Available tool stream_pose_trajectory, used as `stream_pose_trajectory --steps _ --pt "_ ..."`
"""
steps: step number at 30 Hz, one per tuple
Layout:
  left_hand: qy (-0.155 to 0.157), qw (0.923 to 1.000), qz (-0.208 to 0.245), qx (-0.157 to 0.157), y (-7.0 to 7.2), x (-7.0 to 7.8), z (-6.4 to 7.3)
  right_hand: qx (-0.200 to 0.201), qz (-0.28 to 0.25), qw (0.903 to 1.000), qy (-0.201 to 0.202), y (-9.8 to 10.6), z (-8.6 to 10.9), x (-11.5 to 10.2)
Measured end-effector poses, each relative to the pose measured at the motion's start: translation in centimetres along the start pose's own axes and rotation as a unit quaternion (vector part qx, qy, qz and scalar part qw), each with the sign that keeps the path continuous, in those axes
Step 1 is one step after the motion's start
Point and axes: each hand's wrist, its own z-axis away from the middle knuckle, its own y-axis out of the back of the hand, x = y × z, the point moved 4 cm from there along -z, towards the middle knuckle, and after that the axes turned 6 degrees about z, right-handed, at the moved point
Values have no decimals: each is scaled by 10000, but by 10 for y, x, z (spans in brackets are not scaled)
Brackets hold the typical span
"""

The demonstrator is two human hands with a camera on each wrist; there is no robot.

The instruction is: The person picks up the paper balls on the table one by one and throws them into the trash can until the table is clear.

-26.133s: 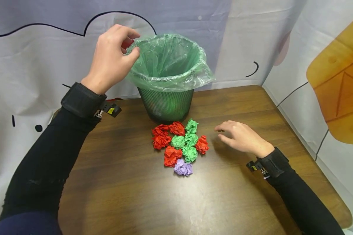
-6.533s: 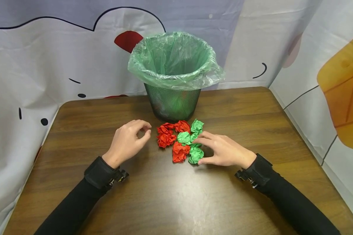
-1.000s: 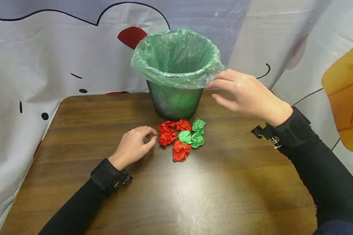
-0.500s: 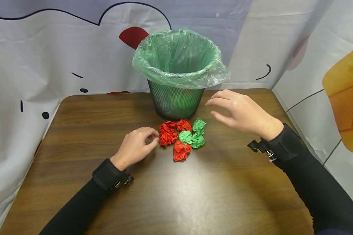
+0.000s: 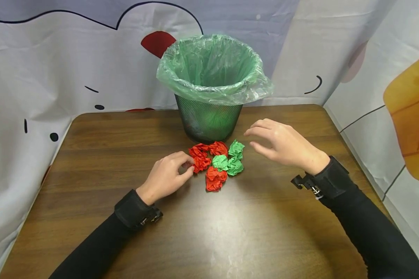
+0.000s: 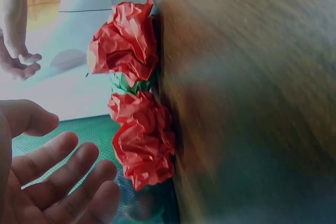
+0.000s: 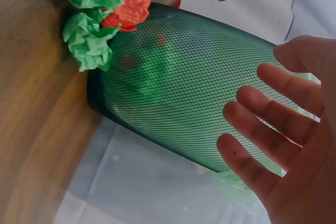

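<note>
Crumpled red paper balls (image 5: pixel 215 179) and three green paper balls (image 5: pixel 235 166) lie clustered on the wooden table. My left hand (image 5: pixel 169 176) hovers at the cluster's left edge, beside the red paper balls (image 6: pixel 143 145). Its fingers are loosely bent and hold nothing, with a gap to the paper in the left wrist view. My right hand (image 5: pixel 283 145) is raised over the table, right of the green balls. In the right wrist view its spread fingers (image 7: pixel 252 163) are bare. Behind the cluster stands a mesh wastebasket (image 5: pixel 209 120) lined with a green plastic bag (image 5: pixel 213 95).
Through the mesh, blurred red and green shapes show low inside the wastebasket. A printed cloth (image 5: pixel 56 69) hangs behind the table (image 5: pixel 125 131) and along its right side. The table's back edge runs just behind the basket.
Since the oldest frame, a purple, a red and a green paper ball have left the cluster. Within the last second my right hand came down from the basket's rim; my left edged right.
</note>
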Motion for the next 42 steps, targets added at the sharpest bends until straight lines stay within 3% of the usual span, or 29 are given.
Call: stream_pose_trajectory --steps 14,23,29,35,42 --pt "-302 9991 124 -271 -13 16 -4 -152 -128 9995 -230 -23 16 4" --pt "-586 9958 -246 -660 -28 28 -9 -405 -191 9982 -397 -38 26 4" --pt "-593 9925 -517 -940 -36 31 -10 -466 -184 9977 -457 -42 30 4" --pt "-571 9902 -491 -1179 -42 32 -12 -490 -191 9973 -514 -45 32 5" --pt "-624 9888 -501 -1261 -48 32 -14 -539 -199 9970 -514 -48 34 7"
